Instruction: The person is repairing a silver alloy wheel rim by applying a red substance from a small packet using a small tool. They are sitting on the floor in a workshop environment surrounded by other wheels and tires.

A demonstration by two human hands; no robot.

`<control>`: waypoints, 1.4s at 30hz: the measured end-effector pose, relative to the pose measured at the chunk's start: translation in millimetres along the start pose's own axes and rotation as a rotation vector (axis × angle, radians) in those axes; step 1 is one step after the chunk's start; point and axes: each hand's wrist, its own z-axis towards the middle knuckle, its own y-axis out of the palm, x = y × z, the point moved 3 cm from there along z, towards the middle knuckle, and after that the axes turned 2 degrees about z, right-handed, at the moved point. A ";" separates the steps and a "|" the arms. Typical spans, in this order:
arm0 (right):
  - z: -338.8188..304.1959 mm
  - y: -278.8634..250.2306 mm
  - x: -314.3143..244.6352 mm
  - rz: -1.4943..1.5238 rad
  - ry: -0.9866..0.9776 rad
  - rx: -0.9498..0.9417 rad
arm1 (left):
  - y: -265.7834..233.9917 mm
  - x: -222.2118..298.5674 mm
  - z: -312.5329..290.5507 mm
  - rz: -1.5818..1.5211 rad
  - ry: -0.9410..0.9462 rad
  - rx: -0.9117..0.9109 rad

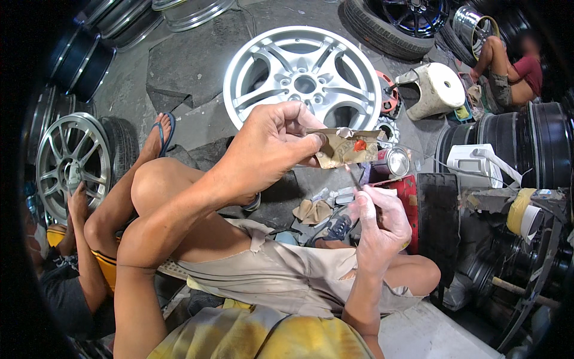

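Observation:
My left hand [269, 143], dusted white at the fingers, pinches a folded brown piece of sandpaper [335, 157] with print on its back. On the paper sits a small orange-red dab [359, 145]. Just below it, my right hand [385, 218] is closed on a thin dark stick [355, 179] whose tip looks pale pink; its exact kind is too small to tell. The tip is close to the paper's lower edge; whether they touch I cannot tell. Behind my left hand a silver alloy wheel rim [305, 60] lies face up on the floor.
An open can [394, 161] stands beyond my right hand, near a red box [406, 194]. A white stool [433, 90] is farther back. At the left, another person's hand [78, 203] touches an upright rim [52, 170]. Someone else sits at far right [526, 78]. Black rims [502, 137] line the right.

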 end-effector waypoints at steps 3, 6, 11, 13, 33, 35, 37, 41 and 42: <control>4.1 -0.2 -2.5 -0.353 -0.370 0.065 | -1.4 0.4 0.0 -0.089 -0.101 -0.010; 2.4 8.9 -8.9 -0.505 -0.532 0.056 | -1.0 0.3 -1.3 -0.225 -0.214 -0.017; -5.9 11.1 -9.0 -0.527 -0.539 0.036 | -2.0 -1.9 -1.7 -0.221 -0.238 0.026; -5.4 6.8 -8.9 -0.439 -0.454 0.046 | -4.2 -3.1 -1.6 -0.188 -0.197 0.011; 1.9 1.4 5.1 -0.068 0.000 0.030 | 1.4 2.8 -0.5 -0.015 0.002 -0.026; 1.6 4.2 5.4 -0.031 0.066 -0.006 | 2.7 3.9 -1.9 -0.035 0.019 -0.033; -0.3 5.6 5.6 0.008 0.141 -0.047 | 1.0 1.8 -1.6 0.001 0.019 -0.027; 0.6 -2.1 12.0 0.028 0.084 -0.051 | -2.1 -1.2 2.1 0.028 0.032 0.019; 1.1 -4.2 13.1 0.019 0.013 -0.031 | -2.6 -2.5 2.1 0.001 0.010 0.014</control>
